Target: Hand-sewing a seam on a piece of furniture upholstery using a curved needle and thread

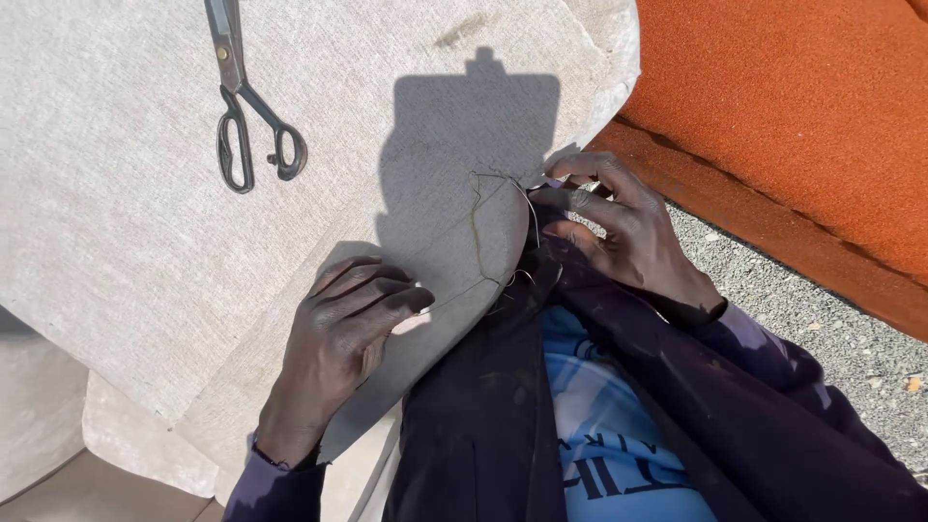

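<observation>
A large cushion covered in beige woven fabric (135,193) lies across my lap. My left hand (343,338) presses down on its near corner, fingers curled against the cloth. My right hand (619,237) is at the cushion's right edge, fingers pinched on a thin thread (478,217) that runs along a seam in the fabric. A needle may be between the fingertips, but it is too small to tell. Dark metal scissors (246,106) lie on the cushion at the upper left, well away from both hands.
An orange-red rough surface (802,106) fills the upper right, with a strip of grey gravel (822,329) below it. My dark jacket and blue shirt (599,435) are at the bottom. More beige upholstery (39,416) sits at the lower left.
</observation>
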